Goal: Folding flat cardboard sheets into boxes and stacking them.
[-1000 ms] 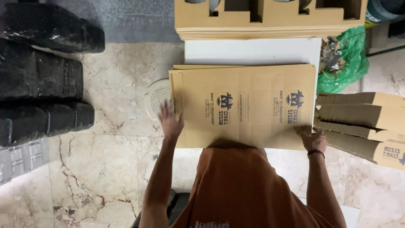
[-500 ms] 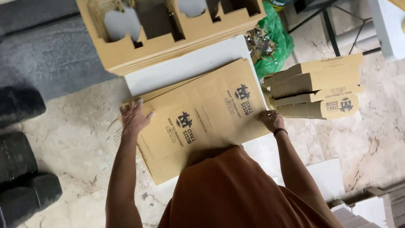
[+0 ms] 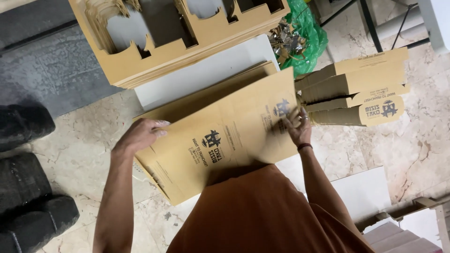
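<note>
Flat brown cardboard sheet (image 3: 220, 140), printed in black, is held tilted over the marble floor (image 3: 84, 154): left hand (image 3: 140, 133) grips its left edge, right hand (image 3: 296, 125) presses its right part, fingers spread. Folded cartons (image 3: 361, 89) are stacked just right; die-cut boards (image 3: 154, 51) lie far.

Floor is veined beige marble tile (image 3: 412, 154). Grey mat (image 3: 51, 70) upper left. Black bags (image 3: 26, 187) stacked at the left edge. Green plastic bag (image 3: 307, 35) of scraps up top; dark metal frame legs (image 3: 370, 21) upper right. Even, flat light.
</note>
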